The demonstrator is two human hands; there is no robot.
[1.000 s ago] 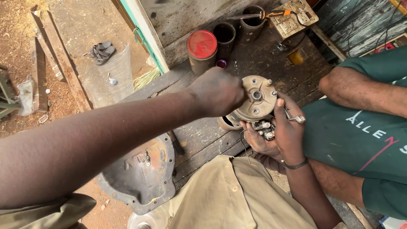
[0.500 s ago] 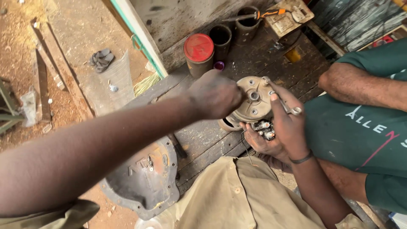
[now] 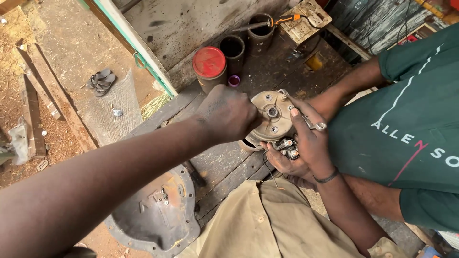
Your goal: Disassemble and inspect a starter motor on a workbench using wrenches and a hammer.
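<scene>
Seen from the head camera, a person's left hand (image 3: pixel 228 118) is closed in a fist against the left rim of a round, tan metal disc assembly (image 3: pixel 272 117), fingers curled shut on its edge, while the right hand (image 3: pixel 306 143) wraps around the assembly from the right and below, thumb laid across the disc's face and fingers clamped under the cluster of small metal parts (image 3: pixel 286 147) on its underside. The assembly is held just above a dark, oil-stained wooden workbench (image 3: pixel 224 162), roughly at the middle of the frame. A second person in a green shirt (image 3: pixel 406 119) crouches at the right, one forearm (image 3: pixel 344 93) reaching in behind the disc; whether that hand touches the assembly cannot be told, as it is hidden. On the bench behind stand a can with a red lid (image 3: pixel 209 66) and two dark cylindrical tins (image 3: pixel 233 48), with a screwdriver with an orange handle (image 3: pixel 272 22) lying across the farther one. A grey cast metal housing (image 3: pixel 158 215) lies on the ground at the lower left, and a pair of sandals (image 3: pixel 100 81) rests on the concrete beyond.
</scene>
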